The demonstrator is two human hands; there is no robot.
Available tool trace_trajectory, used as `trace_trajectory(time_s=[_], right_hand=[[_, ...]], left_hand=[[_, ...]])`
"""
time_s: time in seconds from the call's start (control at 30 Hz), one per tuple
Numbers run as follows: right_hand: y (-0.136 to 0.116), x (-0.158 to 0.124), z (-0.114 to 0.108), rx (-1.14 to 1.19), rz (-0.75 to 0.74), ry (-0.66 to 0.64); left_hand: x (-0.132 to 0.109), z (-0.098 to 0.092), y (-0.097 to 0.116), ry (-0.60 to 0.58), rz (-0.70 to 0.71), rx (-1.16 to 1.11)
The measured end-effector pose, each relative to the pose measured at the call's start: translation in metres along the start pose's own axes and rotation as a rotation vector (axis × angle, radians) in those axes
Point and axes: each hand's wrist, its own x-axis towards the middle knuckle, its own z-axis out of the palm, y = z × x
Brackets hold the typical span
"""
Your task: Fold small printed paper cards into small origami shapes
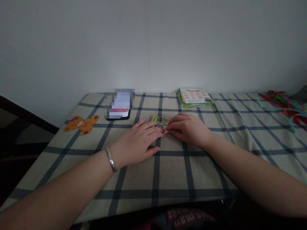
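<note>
A small green and white printed paper card point(160, 120) lies on the checked tablecloth, partly covered by my fingers. My left hand point(141, 139) rests over its left side with the fingers stretched out and lying flat. At the card's right edge, my right hand point(188, 127) has its fingers pressed together on the paper. The fingertips of both hands come close together over the card, hiding much of it. Around my left wrist sits a silver bracelet point(111, 159).
A phone point(119, 105) with a blurred screen lies near the wall, left of centre. Against the wall is a stack of green printed cards point(195, 97). Red, green and teal ribbons point(285, 105) lie at the far right. A bear figure point(81, 124) marks the tablecloth's point(134, 182) left side.
</note>
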Motion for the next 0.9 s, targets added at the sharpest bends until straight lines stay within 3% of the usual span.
trace_trajectory(time_s=[0.37,0.9], right_hand=[[-0.005,0.001,-0.007,-0.066,-0.172,-0.066],[-0.015,0.006,-0.010,-0.254,-0.184,-0.097]], left_hand=[[-0.001,0.001,0.001,0.028,0.008,0.033],[0.004,-0.003,0.007,0.030,0.015,0.053]])
